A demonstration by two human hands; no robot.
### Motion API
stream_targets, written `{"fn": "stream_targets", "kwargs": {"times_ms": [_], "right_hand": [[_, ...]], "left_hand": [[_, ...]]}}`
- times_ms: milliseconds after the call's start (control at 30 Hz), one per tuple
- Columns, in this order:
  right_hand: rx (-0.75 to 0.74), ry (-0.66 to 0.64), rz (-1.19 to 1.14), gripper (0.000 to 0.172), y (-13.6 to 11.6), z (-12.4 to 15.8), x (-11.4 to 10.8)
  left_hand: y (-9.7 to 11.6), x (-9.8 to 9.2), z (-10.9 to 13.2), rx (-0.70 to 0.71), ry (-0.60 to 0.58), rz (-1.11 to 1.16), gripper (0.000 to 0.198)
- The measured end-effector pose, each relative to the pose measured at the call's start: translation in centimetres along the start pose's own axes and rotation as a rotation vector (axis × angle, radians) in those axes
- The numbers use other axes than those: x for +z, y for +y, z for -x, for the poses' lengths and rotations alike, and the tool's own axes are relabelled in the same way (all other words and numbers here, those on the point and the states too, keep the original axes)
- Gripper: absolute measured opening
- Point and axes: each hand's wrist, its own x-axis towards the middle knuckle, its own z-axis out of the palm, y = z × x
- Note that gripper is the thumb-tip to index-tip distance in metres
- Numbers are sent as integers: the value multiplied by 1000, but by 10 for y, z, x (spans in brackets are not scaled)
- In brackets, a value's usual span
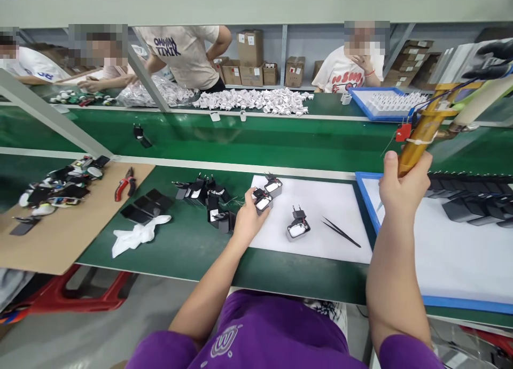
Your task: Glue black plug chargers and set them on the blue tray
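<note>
My left hand (247, 219) is closed on a small black charger plug (263, 200) at the left edge of a white sheet (320, 240). Another plug (273, 185) lies just beyond it and a third (298, 226) stands upright in the middle of the sheet. My right hand (403, 184) is raised and wrapped round the lower end of a hanging gold-coloured tool (420, 131) with a red tag and wires. Black tweezers (340, 231) lie on the sheet between my arms.
A heap of black plugs (208, 198) lies left of the sheet. A blue-rimmed tray (368, 208) holds black parts at right. Red pliers (126, 184), a white rag (138, 234) and cardboard (60, 240) are at left. Beyond the green conveyor (256, 139), several people work over white plugs (256, 100).
</note>
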Motion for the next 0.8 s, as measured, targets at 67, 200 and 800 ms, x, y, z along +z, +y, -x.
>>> {"fn": "stream_targets", "kwargs": {"times_ms": [67,200,800], "right_hand": [[-2,53,94,47,4,1,-3],[-65,12,140,58,14,13,-19],[-28,-559,107,27,58,142,-26]], "left_hand": [[1,0,5,24,-15,-20,66],[7,-8,23,118,22,-63,69],[33,26,53,37,-509,365,52]]}}
